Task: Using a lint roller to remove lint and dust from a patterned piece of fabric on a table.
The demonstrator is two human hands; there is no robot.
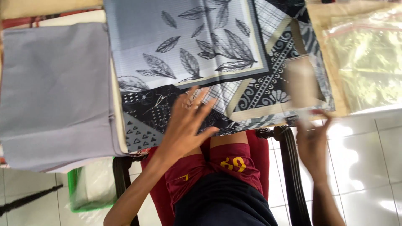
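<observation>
Left hand (186,121): fingers spread flat on the leaf-patterned cloth (201,54) at the table's near edge | right hand (312,140): pinched a blurred pale tube (300,81) at the cloth's right | grey fabric (54,92) left; plastic bag (368,58) right; white tiled floor (368,167).

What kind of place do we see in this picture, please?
Probably a home or small workshop where textiles are folded or packed. A black-and-grey leaf-patterned cloth lies beside a plain grey folded fabric and a clear plastic bag on a table, above a white tiled floor.
</observation>
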